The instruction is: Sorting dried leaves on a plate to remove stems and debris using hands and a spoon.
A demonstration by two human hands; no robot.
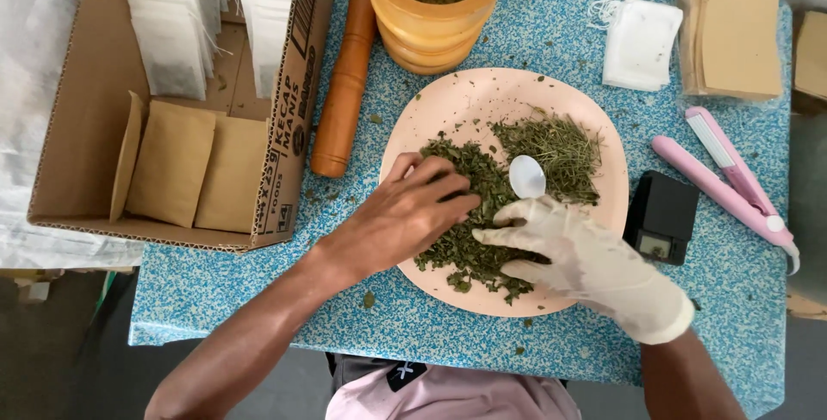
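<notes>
A pale pink plate [482,97] holds a heap of dried green herbs [551,149]. My bare left hand [405,217] reaches in from the lower left, its fingertips bunched in the herbs at the plate's left side. My right hand [586,256], in a white glove, rests on the herbs at the plate's lower right. A small white spoon [527,176] sticks up from its fingers, bowl upward, over the middle of the plate.
A yellow mortar [435,15] and an orange-brown pestle [345,84] lie behind the plate. A cardboard box [284,127] at left holds white and brown sachets. At right are a small black scale [662,217], a pink sealing iron [732,179], white bags [639,43] and brown sachets [732,41].
</notes>
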